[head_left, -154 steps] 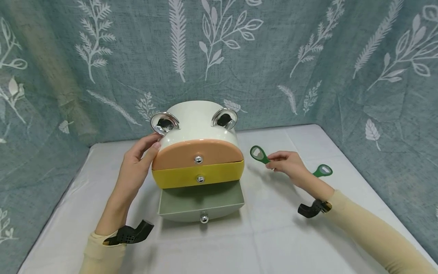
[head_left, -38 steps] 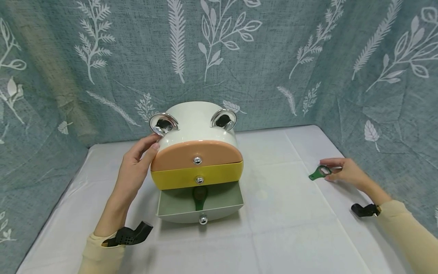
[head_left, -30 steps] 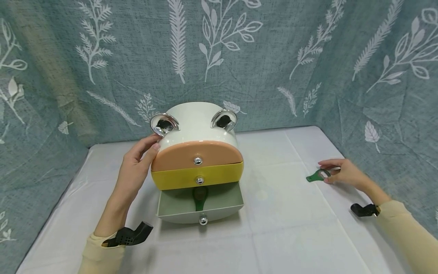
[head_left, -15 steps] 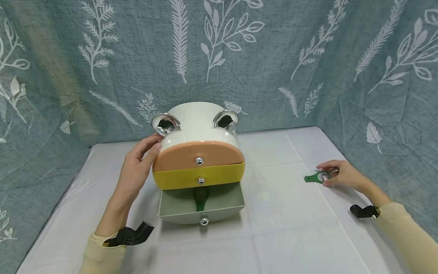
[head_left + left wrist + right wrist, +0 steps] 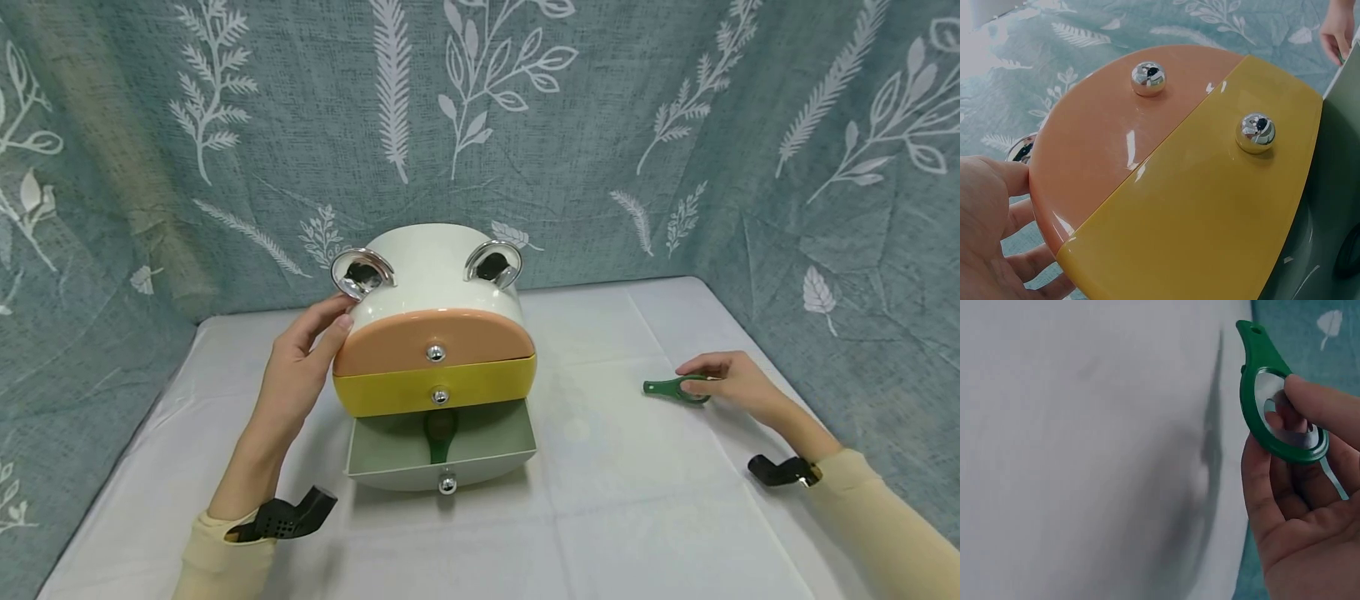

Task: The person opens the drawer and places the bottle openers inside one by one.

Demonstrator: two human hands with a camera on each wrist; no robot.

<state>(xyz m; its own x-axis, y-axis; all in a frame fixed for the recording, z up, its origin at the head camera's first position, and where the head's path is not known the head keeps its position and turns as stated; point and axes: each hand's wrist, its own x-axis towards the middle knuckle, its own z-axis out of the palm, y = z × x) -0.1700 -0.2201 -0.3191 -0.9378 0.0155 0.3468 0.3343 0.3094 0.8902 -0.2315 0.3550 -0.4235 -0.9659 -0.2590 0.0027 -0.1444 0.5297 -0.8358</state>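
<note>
Right hand lifts a green bottle opener while the left steadies a drawer box.

The right hand (image 5: 731, 385) pinches the ring end of a green plastic bottle opener with a metal insert (image 5: 670, 389) between thumb and fingertips, on the right side of the white cloth-covered table (image 5: 637, 517), well apart from the box. In the right wrist view the opener (image 5: 1272, 400) is gripped at its round head, its handle pointing away from the palm. The left hand (image 5: 300, 367) rests with straight fingers against the left side of a rounded white box with three drawers and chrome ear-shaped handles (image 5: 431, 267). Its peach top drawer (image 5: 435, 337) and yellow middle drawer (image 5: 435, 385) are closed; the grey-green bottom drawer (image 5: 480, 454) stands pulled out toward the near side, with a second green bottle opener (image 5: 438, 433) lying inside it.
</note>
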